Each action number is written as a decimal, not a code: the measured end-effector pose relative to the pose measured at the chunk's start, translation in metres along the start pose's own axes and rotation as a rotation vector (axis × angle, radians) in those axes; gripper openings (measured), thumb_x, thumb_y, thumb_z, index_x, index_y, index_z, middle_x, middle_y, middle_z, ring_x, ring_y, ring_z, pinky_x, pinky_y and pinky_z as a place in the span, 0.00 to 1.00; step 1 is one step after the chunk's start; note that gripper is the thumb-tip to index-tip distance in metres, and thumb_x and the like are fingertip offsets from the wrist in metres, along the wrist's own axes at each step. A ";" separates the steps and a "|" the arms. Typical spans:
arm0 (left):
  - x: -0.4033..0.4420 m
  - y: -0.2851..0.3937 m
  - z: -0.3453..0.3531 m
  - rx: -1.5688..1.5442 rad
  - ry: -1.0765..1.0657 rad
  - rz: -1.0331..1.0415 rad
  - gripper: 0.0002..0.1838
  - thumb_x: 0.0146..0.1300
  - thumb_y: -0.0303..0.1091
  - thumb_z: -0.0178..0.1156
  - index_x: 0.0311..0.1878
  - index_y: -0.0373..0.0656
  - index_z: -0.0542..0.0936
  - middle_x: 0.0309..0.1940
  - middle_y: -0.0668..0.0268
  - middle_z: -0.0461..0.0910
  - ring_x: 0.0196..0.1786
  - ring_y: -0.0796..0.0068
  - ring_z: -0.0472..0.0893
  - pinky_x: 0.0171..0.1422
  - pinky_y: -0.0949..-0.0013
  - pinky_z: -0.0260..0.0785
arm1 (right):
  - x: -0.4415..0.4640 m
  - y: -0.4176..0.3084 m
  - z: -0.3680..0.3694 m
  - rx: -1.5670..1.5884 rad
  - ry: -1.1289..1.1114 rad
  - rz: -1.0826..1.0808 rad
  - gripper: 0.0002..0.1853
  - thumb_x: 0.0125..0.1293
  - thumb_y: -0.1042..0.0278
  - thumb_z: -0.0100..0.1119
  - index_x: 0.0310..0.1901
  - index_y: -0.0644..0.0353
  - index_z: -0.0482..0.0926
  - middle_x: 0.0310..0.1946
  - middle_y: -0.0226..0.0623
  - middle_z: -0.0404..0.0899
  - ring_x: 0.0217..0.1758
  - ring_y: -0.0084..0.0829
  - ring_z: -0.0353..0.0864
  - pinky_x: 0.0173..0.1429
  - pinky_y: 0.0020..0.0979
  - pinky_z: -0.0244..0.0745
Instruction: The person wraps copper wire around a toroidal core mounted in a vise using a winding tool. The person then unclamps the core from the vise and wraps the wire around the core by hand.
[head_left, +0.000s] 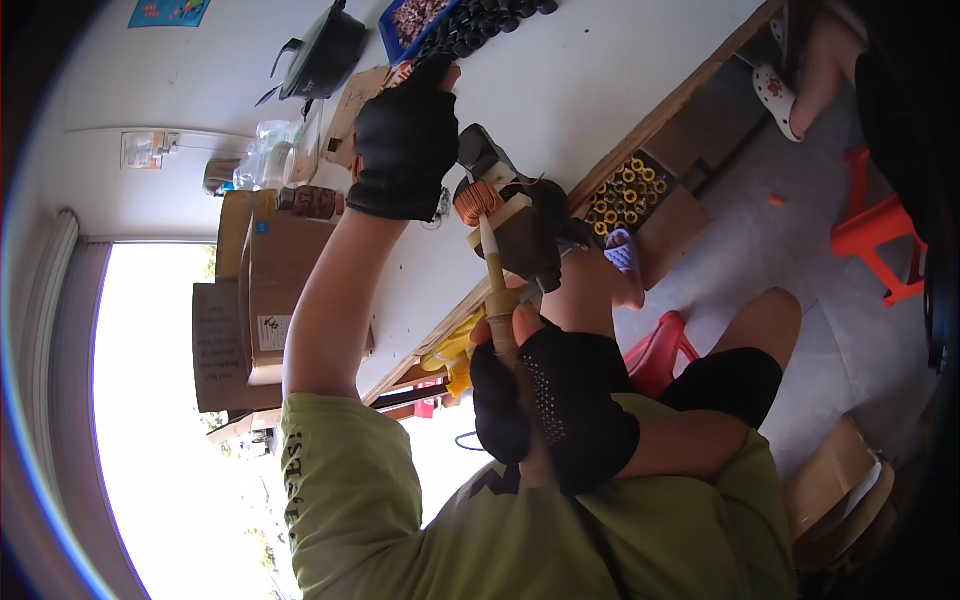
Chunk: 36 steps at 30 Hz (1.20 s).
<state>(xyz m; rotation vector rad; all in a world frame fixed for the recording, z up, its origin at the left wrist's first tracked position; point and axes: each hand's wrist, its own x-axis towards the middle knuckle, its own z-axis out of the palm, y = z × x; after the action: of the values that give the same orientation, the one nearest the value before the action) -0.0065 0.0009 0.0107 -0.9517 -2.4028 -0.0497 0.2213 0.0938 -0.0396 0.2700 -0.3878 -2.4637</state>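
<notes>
My left hand (405, 150), in a black fingerless glove, is over the white table beside a wooden board (350, 125). One fingertip shows at its far edge; the other fingers are hidden, so its grip is unclear. Closed in its black glove, my right hand (560, 400) grips a tan, pen-like tool (497, 275) with a pale pointed tip. That tip touches or nearly touches a copper wire coil (478, 203). The coil sits against a yellowish block on a dark fixture (530, 240) at the table's edge.
On the table (540, 90) are a blue tray (395, 35), several black parts (480, 25) and a black pan (325, 55). Cardboard boxes (285, 290) stand left. Below right are a box of yellow ringed parts (628, 195), a red stool (880, 235) and another person's leg (825, 65).
</notes>
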 end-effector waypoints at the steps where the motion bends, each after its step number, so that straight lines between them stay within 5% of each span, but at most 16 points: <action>1: -0.003 0.000 0.000 -0.031 0.038 0.003 0.09 0.62 0.36 0.52 0.42 0.47 0.78 0.25 0.57 0.79 0.28 0.57 0.80 0.33 0.61 0.72 | 0.002 0.000 -0.004 0.050 -0.067 0.027 0.15 0.67 0.52 0.49 0.42 0.56 0.71 0.28 0.26 0.73 0.26 0.15 0.73 0.27 0.18 0.69; 7: -0.017 -0.002 0.004 -0.173 0.110 -0.153 0.08 0.61 0.31 0.53 0.41 0.43 0.79 0.26 0.56 0.79 0.29 0.58 0.79 0.33 0.65 0.71 | 0.009 -0.004 -0.016 0.251 -0.393 0.156 0.18 0.64 0.47 0.51 0.47 0.52 0.70 0.30 0.28 0.76 0.27 0.22 0.76 0.28 0.22 0.72; 15: -0.027 0.007 -0.002 -0.159 0.155 -0.252 0.08 0.62 0.33 0.54 0.40 0.40 0.79 0.27 0.56 0.80 0.31 0.60 0.80 0.35 0.67 0.70 | 0.011 -0.027 -0.029 0.024 -0.230 0.337 0.16 0.66 0.53 0.50 0.47 0.55 0.70 0.25 0.29 0.74 0.24 0.18 0.73 0.27 0.17 0.69; 19: -0.033 0.007 0.004 -0.256 0.075 -0.403 0.10 0.63 0.35 0.54 0.40 0.41 0.79 0.29 0.56 0.80 0.33 0.61 0.81 0.37 0.67 0.70 | -0.002 -0.020 -0.019 -0.471 -0.023 0.005 0.19 0.68 0.48 0.43 0.48 0.55 0.63 0.22 0.31 0.67 0.13 0.24 0.63 0.20 0.26 0.62; 26: -0.034 0.011 0.003 -0.167 -0.010 -0.341 0.12 0.64 0.38 0.52 0.41 0.42 0.79 0.29 0.58 0.80 0.33 0.63 0.81 0.37 0.68 0.70 | -0.008 -0.025 -0.019 -0.946 0.055 -0.224 0.13 0.67 0.57 0.46 0.45 0.58 0.66 0.20 0.31 0.69 0.17 0.24 0.68 0.21 0.27 0.65; 30: -0.031 0.014 0.003 -0.262 -0.002 -0.372 0.11 0.63 0.38 0.53 0.41 0.42 0.79 0.28 0.59 0.80 0.31 0.66 0.81 0.36 0.69 0.70 | 0.001 -0.028 -0.059 -1.544 -0.055 -0.728 0.14 0.66 0.58 0.48 0.45 0.59 0.67 0.21 0.30 0.70 0.21 0.24 0.70 0.26 0.26 0.68; 32: -0.032 0.017 0.002 -0.273 0.048 -0.336 0.11 0.63 0.37 0.53 0.40 0.41 0.79 0.28 0.60 0.80 0.30 0.68 0.80 0.35 0.70 0.69 | -0.003 -0.029 -0.058 -1.615 -0.032 -0.763 0.13 0.66 0.59 0.48 0.44 0.60 0.68 0.22 0.30 0.70 0.25 0.24 0.71 0.30 0.25 0.69; 36: -0.032 0.019 0.001 -0.302 0.071 -0.295 0.10 0.64 0.36 0.52 0.40 0.40 0.79 0.29 0.60 0.80 0.29 0.72 0.80 0.35 0.72 0.69 | -0.010 -0.035 -0.052 -1.432 0.089 -0.488 0.13 0.66 0.58 0.49 0.42 0.60 0.72 0.26 0.33 0.71 0.29 0.26 0.72 0.37 0.25 0.70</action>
<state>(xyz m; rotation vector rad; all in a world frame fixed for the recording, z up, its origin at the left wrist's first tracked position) 0.0246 -0.0042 -0.0092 -0.6980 -2.4924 -0.5597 0.2251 0.1156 -0.0993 -0.1709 1.5882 -2.4889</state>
